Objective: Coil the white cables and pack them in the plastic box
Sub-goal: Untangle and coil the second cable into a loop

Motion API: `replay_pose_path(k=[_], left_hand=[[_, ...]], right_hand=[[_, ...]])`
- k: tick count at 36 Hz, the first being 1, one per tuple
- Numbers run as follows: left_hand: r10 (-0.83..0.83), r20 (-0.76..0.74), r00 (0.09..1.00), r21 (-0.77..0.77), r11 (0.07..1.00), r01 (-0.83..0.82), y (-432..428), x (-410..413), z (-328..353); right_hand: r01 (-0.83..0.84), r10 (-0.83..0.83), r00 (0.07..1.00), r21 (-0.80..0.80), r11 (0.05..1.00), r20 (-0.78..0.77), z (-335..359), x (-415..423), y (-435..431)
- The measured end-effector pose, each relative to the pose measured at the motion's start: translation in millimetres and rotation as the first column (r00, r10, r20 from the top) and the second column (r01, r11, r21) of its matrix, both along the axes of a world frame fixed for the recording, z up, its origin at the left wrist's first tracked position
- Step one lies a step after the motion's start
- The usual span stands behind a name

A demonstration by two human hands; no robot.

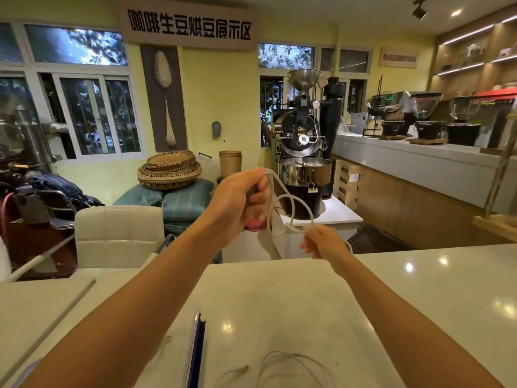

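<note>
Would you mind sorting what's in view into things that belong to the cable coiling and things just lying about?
Job: white cable held up by left hand and right hand; thin white cables on the counter.
Lying about: woven baskets, coffee roaster, white chair.

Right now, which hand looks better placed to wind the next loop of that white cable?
Probably the right hand: it pinches the white cable loosely by the fingertips, while the left hand, fisted around the gathered end, anchors it.
</note>
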State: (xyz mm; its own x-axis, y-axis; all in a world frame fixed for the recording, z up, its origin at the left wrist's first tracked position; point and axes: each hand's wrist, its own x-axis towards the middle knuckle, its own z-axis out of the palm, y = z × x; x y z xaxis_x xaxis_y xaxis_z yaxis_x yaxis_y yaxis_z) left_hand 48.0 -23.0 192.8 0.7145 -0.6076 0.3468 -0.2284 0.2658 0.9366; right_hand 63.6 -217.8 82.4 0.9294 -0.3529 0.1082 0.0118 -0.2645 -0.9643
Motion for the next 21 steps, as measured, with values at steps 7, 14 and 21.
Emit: replay_pose_path(k=[7,14,21], left_hand=[[0.070,-0.029,0.997,-0.161,0.984,-0.074,8.6,3.3,9.4],[0.093,-0.010,0.996,-0.215,0.972,-0.093,9.4,3.9,11.8],[0.124,-0.052,0.991,-0.383,0.914,-0.134,16.9,12.2,22.9]], right_hand=[[0.099,-0.143,0.968,-0.211,0.973,-0.205,-48.2,3.5,-25.1],[0.276,-0.335,0.862,-0.202,0.940,-0.380,-72.1,2.6,-43.5],[0.257,-0.450,0.785,-0.438,0.861,-0.426,-84.0,-7.2,-49.9]])
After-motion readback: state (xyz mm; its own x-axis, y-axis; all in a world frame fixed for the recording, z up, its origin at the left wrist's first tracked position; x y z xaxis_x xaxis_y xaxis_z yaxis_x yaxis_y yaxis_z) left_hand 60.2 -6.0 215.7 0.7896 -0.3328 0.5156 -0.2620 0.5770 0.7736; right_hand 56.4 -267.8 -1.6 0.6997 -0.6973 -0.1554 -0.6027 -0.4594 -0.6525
